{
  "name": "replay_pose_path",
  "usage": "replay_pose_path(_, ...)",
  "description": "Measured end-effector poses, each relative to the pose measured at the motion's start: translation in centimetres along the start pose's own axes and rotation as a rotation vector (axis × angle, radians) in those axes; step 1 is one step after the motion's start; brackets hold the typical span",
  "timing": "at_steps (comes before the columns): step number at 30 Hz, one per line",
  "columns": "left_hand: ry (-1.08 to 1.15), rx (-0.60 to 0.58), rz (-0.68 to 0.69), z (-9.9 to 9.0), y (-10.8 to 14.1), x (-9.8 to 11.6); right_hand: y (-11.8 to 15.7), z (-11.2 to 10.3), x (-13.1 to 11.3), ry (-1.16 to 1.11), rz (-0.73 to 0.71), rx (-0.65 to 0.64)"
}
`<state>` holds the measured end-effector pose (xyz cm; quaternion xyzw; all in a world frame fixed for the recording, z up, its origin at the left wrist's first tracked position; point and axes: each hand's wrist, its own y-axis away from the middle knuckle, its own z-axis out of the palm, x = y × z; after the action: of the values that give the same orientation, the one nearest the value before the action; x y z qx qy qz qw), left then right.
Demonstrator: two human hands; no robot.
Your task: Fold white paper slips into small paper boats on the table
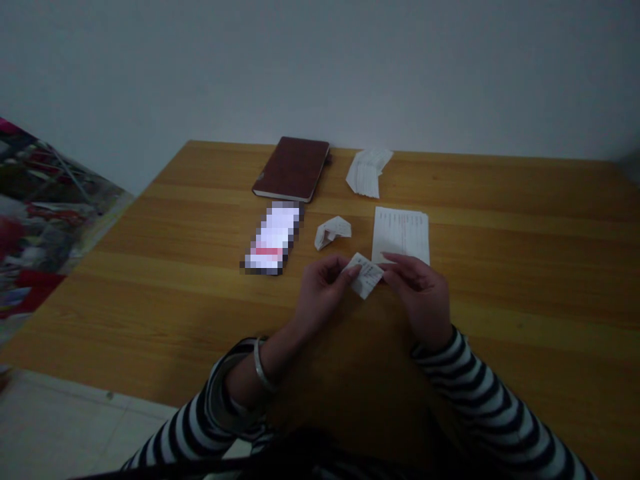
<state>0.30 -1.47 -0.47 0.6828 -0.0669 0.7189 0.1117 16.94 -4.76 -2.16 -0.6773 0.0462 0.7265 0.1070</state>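
Note:
A small white paper slip (367, 276) with printed text is held over the table between my two hands. My left hand (325, 283) pinches its left edge, thumb on top. At its right corner, the fingers of my right hand (419, 290) are closed, with the thumb and forefinger at the paper. Just beyond my hands lies a folded, creased paper slip (336, 229). A flat sheet of paper (401, 233) with columns of writing lies past my right hand, which covers its near edge.
On the wooden table (150, 287), a brown notebook (295, 167) lies near the wall, with a lit, blurred phone (274, 237) in front of it. A fanned pile of paper slips (369, 172) is at the back. Cluttered items (30, 220) stand beyond the table's left edge.

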Motion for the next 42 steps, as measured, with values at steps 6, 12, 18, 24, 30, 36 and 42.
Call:
replay_pose_path(6,0.028,0.001,-0.013,-0.3,0.0,0.2,-0.4,-0.9,-0.2,0.169,-0.109,-0.107)
replay_pose_path(12,0.054,0.013,-0.019,-0.1,0.1,0.1,-0.3,-0.7,-0.1,0.155,-0.103,-0.078)
replay_pose_path(18,-0.003,0.051,0.015,0.2,0.3,-0.4,0.0,-0.1,-0.1,0.059,0.009,-0.008)
replay_pose_path(24,0.001,0.061,0.019,0.7,0.5,-0.5,0.6,0.8,0.0,-0.057,0.091,0.102)
replay_pose_path(30,0.070,0.064,-0.014,0.6,0.3,-0.5,0.5,0.6,-0.2,-0.025,0.068,0.042)
replay_pose_path(36,0.056,0.061,-0.011,0.5,0.4,-0.8,0.0,0.1,-0.3,0.075,0.038,0.019)
replay_pose_path(42,0.048,0.070,0.015,0.9,0.4,-1.1,0.5,0.6,0.1,0.065,0.073,0.082)
